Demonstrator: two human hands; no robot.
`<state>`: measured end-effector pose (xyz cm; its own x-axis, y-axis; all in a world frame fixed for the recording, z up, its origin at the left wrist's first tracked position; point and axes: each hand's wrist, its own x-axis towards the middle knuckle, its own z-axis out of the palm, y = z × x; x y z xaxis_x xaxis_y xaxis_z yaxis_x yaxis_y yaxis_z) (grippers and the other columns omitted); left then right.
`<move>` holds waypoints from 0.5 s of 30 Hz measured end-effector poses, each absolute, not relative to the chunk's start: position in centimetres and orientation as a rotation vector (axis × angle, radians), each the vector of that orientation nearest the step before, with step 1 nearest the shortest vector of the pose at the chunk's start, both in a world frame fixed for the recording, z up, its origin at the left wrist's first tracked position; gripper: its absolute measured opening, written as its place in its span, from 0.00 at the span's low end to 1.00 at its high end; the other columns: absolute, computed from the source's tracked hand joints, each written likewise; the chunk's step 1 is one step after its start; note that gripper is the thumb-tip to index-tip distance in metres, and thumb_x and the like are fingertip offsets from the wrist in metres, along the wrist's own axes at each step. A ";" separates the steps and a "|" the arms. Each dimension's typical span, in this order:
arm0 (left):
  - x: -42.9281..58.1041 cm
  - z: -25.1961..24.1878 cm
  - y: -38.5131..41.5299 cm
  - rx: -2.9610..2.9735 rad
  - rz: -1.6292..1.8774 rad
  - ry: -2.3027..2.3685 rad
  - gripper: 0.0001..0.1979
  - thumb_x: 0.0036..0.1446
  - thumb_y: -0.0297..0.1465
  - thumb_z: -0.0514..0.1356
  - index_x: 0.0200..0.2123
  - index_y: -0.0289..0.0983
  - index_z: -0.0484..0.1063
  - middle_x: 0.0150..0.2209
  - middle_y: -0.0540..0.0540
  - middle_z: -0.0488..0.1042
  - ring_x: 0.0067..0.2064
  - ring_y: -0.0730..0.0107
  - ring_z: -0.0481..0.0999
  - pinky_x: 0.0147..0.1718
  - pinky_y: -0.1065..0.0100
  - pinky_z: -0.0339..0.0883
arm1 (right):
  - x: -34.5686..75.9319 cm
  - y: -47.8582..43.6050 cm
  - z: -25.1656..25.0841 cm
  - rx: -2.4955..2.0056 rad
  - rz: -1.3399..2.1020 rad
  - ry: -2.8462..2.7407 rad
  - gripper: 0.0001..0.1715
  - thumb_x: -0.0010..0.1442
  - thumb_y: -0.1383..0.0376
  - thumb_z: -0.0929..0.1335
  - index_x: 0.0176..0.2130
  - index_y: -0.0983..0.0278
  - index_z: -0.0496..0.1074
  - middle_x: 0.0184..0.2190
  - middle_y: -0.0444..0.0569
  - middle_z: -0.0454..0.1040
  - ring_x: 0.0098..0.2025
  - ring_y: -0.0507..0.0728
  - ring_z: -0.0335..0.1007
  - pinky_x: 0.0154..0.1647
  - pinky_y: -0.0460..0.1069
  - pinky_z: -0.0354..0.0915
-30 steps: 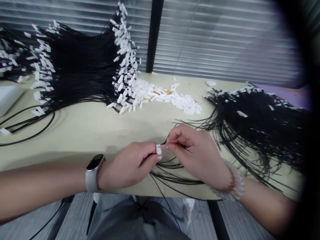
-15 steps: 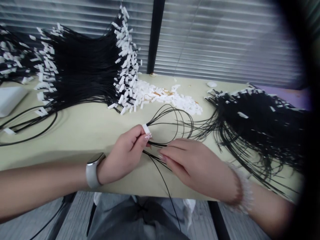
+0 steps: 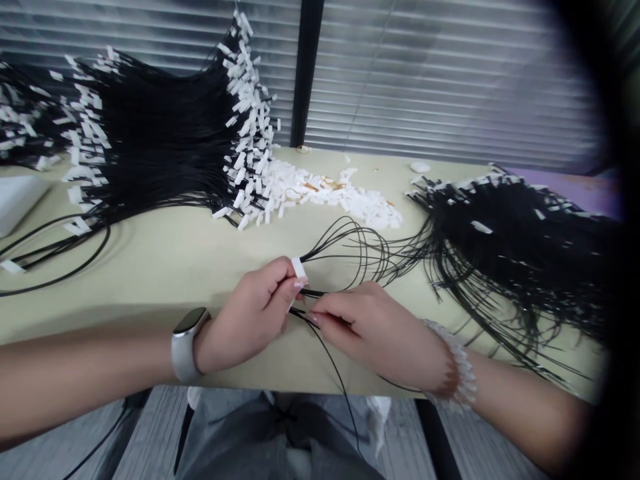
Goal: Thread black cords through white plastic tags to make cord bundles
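Observation:
My left hand [image 3: 253, 315] pinches a small white plastic tab [image 3: 299, 267] between thumb and fingers. Several thin black wires [image 3: 350, 250] fan out from that tab in loops over the table. My right hand [image 3: 373, 337] sits just to the right and lower, its fingertips closed on black wire strands [image 3: 305, 313] close to my left hand. A large bundle of black wires with white tabs [image 3: 160, 140] lies at the far left, and another [image 3: 515, 247] lies just right of my right hand.
A heap of loose white tabs [image 3: 325, 193] with orange bits lies on the pale table [image 3: 150, 267] beyond my hands. A white box [image 3: 17, 200] sits at the left edge. Window blinds and a dark post [image 3: 305, 67] stand behind the table.
My hands have moved apart. The left hand has carried the white tab up and left, the wires now fanning out from it, and the right hand has shifted lower onto the strands.

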<state>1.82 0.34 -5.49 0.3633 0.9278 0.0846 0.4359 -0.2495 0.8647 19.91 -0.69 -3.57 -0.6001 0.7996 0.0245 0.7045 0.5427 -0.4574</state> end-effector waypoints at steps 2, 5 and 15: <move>1.9 -5.6 0.5 1.800 0.783 1.184 0.13 0.62 0.38 0.45 0.31 0.36 0.61 0.24 0.52 0.66 0.21 0.78 0.61 0.21 0.75 0.58 | 19.9 -0.7 -3.6 -1.289 0.587 -2.555 0.14 0.59 0.65 0.59 0.27 0.62 0.70 0.17 0.40 0.65 0.20 0.46 0.55 0.25 0.43 0.50; 2.0 -5.7 0.6 1.791 0.785 1.181 0.13 0.62 0.38 0.46 0.30 0.37 0.61 0.23 0.52 0.65 0.22 0.78 0.61 0.21 0.75 0.57 | 20.0 -0.5 -3.4 -1.278 0.623 -2.589 0.14 0.59 0.66 0.59 0.28 0.62 0.70 0.18 0.40 0.66 0.21 0.46 0.57 0.27 0.43 0.51; 2.1 -5.4 0.7 1.811 0.761 1.168 0.12 0.61 0.36 0.46 0.29 0.36 0.61 0.25 0.51 0.66 0.23 0.78 0.62 0.20 0.76 0.57 | 20.2 0.0 -3.6 -1.222 0.767 -2.601 0.17 0.62 0.65 0.57 0.26 0.64 0.67 0.18 0.40 0.64 0.21 0.45 0.56 0.27 0.43 0.51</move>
<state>2.06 0.68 -5.43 0.3846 0.9217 0.0509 0.4188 -0.2234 0.8802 20.20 -0.03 -3.60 -0.6509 0.7563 -0.0652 0.6707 0.5327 -0.5162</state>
